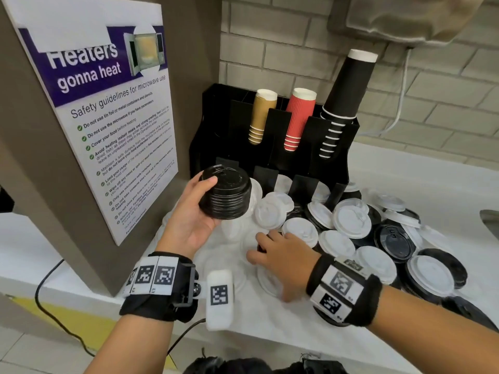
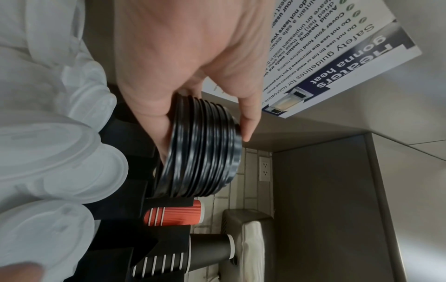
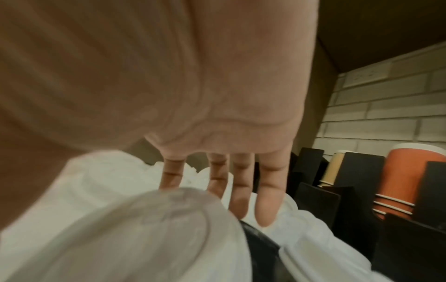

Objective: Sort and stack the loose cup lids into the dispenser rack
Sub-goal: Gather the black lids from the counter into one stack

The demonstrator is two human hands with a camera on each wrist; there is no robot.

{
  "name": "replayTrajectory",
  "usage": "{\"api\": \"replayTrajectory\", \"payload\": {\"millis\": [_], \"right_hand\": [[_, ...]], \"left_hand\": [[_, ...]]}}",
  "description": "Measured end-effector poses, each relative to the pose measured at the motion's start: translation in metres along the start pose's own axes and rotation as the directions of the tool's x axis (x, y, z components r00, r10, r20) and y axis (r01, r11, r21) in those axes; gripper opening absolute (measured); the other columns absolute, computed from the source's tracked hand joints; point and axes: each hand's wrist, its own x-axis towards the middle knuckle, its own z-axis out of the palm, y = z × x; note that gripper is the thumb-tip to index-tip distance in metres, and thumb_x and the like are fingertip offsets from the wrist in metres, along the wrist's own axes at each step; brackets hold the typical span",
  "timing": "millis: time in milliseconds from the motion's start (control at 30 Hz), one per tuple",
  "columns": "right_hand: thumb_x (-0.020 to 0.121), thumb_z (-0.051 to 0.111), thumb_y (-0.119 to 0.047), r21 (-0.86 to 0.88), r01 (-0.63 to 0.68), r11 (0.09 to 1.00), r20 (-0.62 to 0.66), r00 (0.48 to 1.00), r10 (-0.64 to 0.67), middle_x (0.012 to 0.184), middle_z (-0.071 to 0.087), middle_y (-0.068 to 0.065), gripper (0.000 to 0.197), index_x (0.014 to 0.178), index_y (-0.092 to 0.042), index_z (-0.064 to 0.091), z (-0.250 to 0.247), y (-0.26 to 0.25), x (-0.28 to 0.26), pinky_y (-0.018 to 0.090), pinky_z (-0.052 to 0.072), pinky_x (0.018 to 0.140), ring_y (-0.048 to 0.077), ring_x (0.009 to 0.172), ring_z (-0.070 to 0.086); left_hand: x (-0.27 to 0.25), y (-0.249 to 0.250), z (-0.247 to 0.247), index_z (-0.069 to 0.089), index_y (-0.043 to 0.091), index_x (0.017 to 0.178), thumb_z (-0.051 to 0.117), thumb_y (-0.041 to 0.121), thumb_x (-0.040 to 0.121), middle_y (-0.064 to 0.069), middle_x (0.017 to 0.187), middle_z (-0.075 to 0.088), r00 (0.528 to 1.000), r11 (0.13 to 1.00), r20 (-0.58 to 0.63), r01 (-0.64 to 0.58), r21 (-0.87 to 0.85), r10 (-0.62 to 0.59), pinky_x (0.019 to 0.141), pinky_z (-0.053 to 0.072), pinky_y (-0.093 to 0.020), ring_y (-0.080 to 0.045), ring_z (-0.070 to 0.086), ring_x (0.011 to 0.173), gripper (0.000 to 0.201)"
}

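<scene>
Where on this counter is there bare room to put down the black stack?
Bare counter lies right of the rack, behind the lid pile. A strip lies along the near edge, below the right hand. Between hands and rack it is crowded. The left hand grips the black stack.

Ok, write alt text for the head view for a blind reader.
The left hand holds a stack of black lids near a black dispenser rack of paper cups, while the right hand reaches into the loose lids, black and white, scattered over the white counter.
</scene>
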Motion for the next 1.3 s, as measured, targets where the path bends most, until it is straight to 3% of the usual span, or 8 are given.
{"api": "replayTrajectory", "payload": {"millis": [233, 400, 633, 767, 867, 967, 1167, 1300], "right_hand": [[0.066, 0.082, -0.036, 0.207, -0.063, 0.976, 0.009, 0.998, 0.063, 0.134, 0.025, 0.010, 0.095, 0.139, -0.025, 0.022, -0.010, 0.003, 0.001, 0.040, 0.046, 0.086, 0.031, 0.119, 0.035], [0.070, 0.076, -0.046, 0.383, -0.122, 0.916, -0.263, 0.936, 0.235, 0.128, 0.038, 0.006, 0.092, 0.143, -0.021, 0.026, -0.050, 0.038, 0.012, 0.037, 0.047, 0.086, 0.026, 0.112, 0.044], [0.065, 0.082, -0.045, 0.232, -0.124, 0.965, 0.142, 0.986, 0.092, 0.130, 0.045, -0.002, 0.094, 0.142, -0.030, 0.030, -0.026, 0.051, 0.018, 0.041, 0.028, 0.100, 0.023, 0.122, 0.036], [0.067, 0.080, -0.038, 0.187, -0.093, 0.978, 0.134, 0.989, 0.068, 0.125, 0.049, -0.001, 0.084, 0.137, -0.028, 0.035, -0.011, 0.049, 0.025, 0.044, 0.030, 0.098, 0.024, 0.118, 0.038], [0.069, 0.077, -0.038, 0.340, -0.117, 0.933, 0.051, 0.993, 0.106, 0.118, 0.053, -0.005, 0.069, 0.128, -0.031, 0.041, -0.012, 0.058, 0.024, 0.042, 0.029, 0.096, 0.021, 0.113, 0.041], [0.071, 0.078, -0.040, 0.605, -0.100, 0.790, -0.086, 0.978, 0.190, 0.119, 0.054, -0.005, 0.066, 0.126, -0.031, 0.042, -0.019, 0.075, 0.018, 0.041, 0.034, 0.099, 0.019, 0.115, 0.045], [0.079, 0.077, -0.027, 0.969, 0.206, 0.135, -0.246, 0.816, 0.523, 0.113, 0.060, 0.001, 0.058, 0.125, -0.032, 0.041, -0.028, 0.093, -0.003, 0.027, 0.052, 0.086, 0.018, 0.106, 0.062], [0.080, 0.075, -0.020, 0.921, 0.389, 0.011, -0.317, 0.733, 0.602, 0.113, 0.063, -0.003, 0.050, 0.120, -0.034, 0.048, -0.026, 0.074, -0.013, 0.028, 0.054, 0.084, 0.015, 0.101, 0.065]], "left_hand": [[-0.003, 0.005, -0.003, 0.045, 0.006, 0.139, 0.060, 0.022, 0.083, -0.015, 0.133, 0.059, 1.000, 0.999, -0.025, -0.013, -0.032, 0.012, 0.078, 0.058, -0.039, -0.031, 0.059, 0.121, 0.061], [-0.007, 0.008, -0.001, 0.048, 0.006, 0.136, 0.059, 0.020, 0.085, -0.015, 0.129, 0.062, 1.000, 0.997, 0.000, -0.031, -0.071, 0.031, 0.077, 0.058, -0.038, -0.030, 0.060, 0.119, 0.054], [-0.008, 0.005, -0.003, 0.041, 0.007, 0.144, 0.061, 0.019, 0.082, -0.015, 0.135, 0.058, 0.999, 0.998, -0.031, -0.013, -0.068, 0.011, 0.074, 0.058, -0.037, -0.030, 0.060, 0.120, 0.066], [-0.007, 0.004, -0.006, 0.047, 0.009, 0.139, 0.061, 0.020, 0.083, -0.013, 0.132, 0.060, 0.999, 0.997, -0.043, -0.004, -0.077, 0.001, 0.076, 0.059, -0.037, -0.028, 0.060, 0.120, 0.059], [-0.006, 0.002, -0.009, 0.071, 0.016, 0.108, 0.062, 0.027, 0.082, -0.006, 0.111, 0.072, 1.000, 0.996, -0.005, 0.007, -0.089, -0.007, 0.072, 0.059, -0.035, -0.024, 0.068, 0.106, 0.030], [-0.006, 0.001, -0.010, 0.073, 0.016, 0.103, 0.059, 0.032, 0.085, -0.005, 0.105, 0.075, 1.000, 0.993, -0.011, 0.013, -0.120, -0.014, 0.071, 0.059, -0.035, -0.024, 0.070, 0.102, 0.027], [-0.003, -0.005, -0.003, 0.052, 0.011, 0.136, 0.052, 0.035, 0.092, -0.010, 0.128, 0.065, 0.998, 0.998, -0.049, 0.030, -0.052, -0.033, 0.080, 0.059, -0.036, -0.025, 0.064, 0.115, 0.051], [0.000, -0.013, 0.001, 0.050, 0.013, 0.140, 0.054, 0.041, 0.085, -0.010, 0.132, 0.062, 0.996, 0.996, -0.009, 0.093, -0.012, -0.093, 0.082, 0.059, -0.034, -0.024, 0.062, 0.118, 0.062]]}}
